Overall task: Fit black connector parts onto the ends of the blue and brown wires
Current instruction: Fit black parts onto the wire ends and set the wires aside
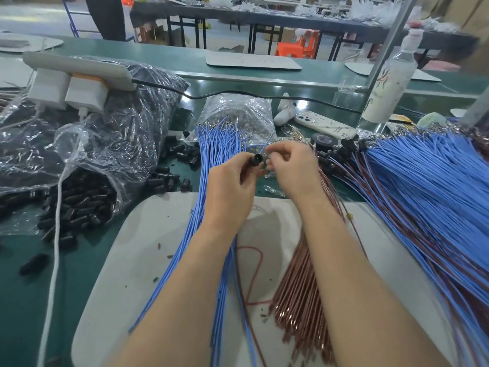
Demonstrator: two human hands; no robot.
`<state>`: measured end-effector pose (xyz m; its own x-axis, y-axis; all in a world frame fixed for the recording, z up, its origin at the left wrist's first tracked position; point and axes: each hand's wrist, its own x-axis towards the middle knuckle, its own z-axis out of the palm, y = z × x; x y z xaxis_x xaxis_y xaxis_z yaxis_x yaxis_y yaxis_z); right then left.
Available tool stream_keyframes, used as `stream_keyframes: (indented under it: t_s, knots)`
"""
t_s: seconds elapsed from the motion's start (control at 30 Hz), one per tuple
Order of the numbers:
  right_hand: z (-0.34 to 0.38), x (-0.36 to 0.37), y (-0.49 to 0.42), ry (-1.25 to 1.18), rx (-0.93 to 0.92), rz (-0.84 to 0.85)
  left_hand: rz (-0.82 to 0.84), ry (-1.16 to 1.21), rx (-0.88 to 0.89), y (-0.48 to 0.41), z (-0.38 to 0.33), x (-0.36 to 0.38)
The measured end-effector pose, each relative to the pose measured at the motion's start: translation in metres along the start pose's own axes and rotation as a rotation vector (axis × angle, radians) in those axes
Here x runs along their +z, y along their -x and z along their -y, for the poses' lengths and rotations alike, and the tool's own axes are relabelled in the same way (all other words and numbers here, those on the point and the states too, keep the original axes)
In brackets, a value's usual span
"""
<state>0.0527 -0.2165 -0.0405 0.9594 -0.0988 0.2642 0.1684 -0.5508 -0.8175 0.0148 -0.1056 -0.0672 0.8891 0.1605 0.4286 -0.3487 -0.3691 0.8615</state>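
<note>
Brown wires (299, 300) and blue wires (209, 234) fan across the near mat (132, 260) | left hand (232, 181) curls round a black connector (256, 158), mid-scene | right hand (293, 170) pinches a thin wire end (265, 145) just beside it | wires look floppy and light, so grip near the tip imo

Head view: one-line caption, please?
Left hand holds a black connector while right hand pinches a blue wire beside it.

The black connector (257, 158) sits mostly hidden inside the curled fingers of the left hand (232, 186). Whether the right hand (293, 168) pinches a wire end is too blurred to tell. The wire pile (428, 186) at right runs off the edge.
</note>
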Motion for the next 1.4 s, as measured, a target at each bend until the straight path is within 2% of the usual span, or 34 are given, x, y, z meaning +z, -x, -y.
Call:
stream_keyframes:
  t_s: [0.13, 0.23, 0.43, 0.83, 0.97, 1.4]
  knots:
    - [0.011, -0.027, 0.020, -0.494, 0.052, 0.146, 0.008, -0.001, 0.008, 0.000, -0.001, 0.000]
    - [0.008, -0.032, 0.030, -0.603, 0.004, 0.183, 0.013, -0.020, -0.017, 0.000, -0.002, 0.000]
    - [0.004, -0.025, 0.032, -0.488, -0.033, 0.112, 0.097, -0.001, -0.040, 0.001, -0.001, 0.002]
    - [0.012, -0.036, 0.038, -0.362, -0.183, 0.042, 0.056, -0.032, -0.047, -0.002, 0.009, 0.007]
    - [0.012, -0.034, 0.039, -0.228, -0.211, 0.033, 0.049, -0.047, -0.058, 0.000, 0.006, 0.005]
    - [0.013, -0.030, 0.041, 0.035, -0.277, -0.062, 0.081, -0.272, -0.005, 0.001, 0.002, 0.004]
